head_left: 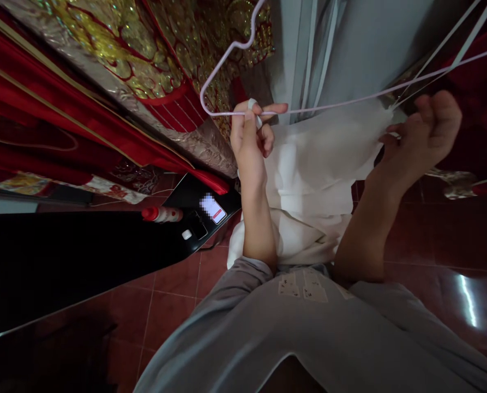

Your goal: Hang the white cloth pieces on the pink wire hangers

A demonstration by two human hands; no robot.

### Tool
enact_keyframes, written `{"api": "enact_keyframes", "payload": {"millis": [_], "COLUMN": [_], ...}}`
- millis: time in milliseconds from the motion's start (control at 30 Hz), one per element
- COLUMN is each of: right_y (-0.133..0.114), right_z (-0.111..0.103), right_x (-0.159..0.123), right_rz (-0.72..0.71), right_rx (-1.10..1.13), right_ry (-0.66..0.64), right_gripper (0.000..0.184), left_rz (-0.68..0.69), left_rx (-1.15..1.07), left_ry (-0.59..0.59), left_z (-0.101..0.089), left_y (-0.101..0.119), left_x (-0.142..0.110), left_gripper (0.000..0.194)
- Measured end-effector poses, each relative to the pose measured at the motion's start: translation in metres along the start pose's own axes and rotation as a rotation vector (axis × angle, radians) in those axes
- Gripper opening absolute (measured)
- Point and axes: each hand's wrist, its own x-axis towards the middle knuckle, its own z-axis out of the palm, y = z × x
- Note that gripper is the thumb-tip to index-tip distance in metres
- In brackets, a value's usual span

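A pale pink clothes hanger (341, 104) lies across the upper part of the view. My left hand (249, 131) is closed around its lower bar near the left corner, with a white strap (252, 105) looped at the fingers. Below the bar hangs a white garment (308, 164), its lower folds bunched in front of my body. On the right, my right hand (425, 128) has thumb and forefinger pinched at the garment's upper right edge, the other fingers curled loosely. Thin white straps (443, 43) run from that corner up past the hanger bar.
Red and gold sequinned garments (173, 65) hang close on the left. A black table (83, 262) holds a lit phone (216, 212), a dark phone (197, 225), a small white case (186, 234) and a red-capped bottle (161, 214). Grey cloth (358, 49) hangs ahead, above red floor tiles (173, 273).
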Motion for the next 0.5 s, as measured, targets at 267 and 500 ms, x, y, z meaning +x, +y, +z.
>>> {"api": "enact_keyframes", "payload": {"millis": [267,500], "right_y": [0.007,0.009], "right_z": [0.009,0.015], "right_x": [-0.001,0.028], "right_rz": [-0.058,-0.049], "right_rx": [-0.043,-0.046], "right_ry": [-0.147,-0.220], "right_gripper": [0.020,0.012], "left_rz": [-0.005,-0.018], "left_rx": [0.026,0.045], "left_ry": [0.019,0.014], "left_z": [0.000,0.002], "left_y": [0.004,0.004], "left_x": [0.000,-0.002], "left_gripper": [0.021,0.019]}}
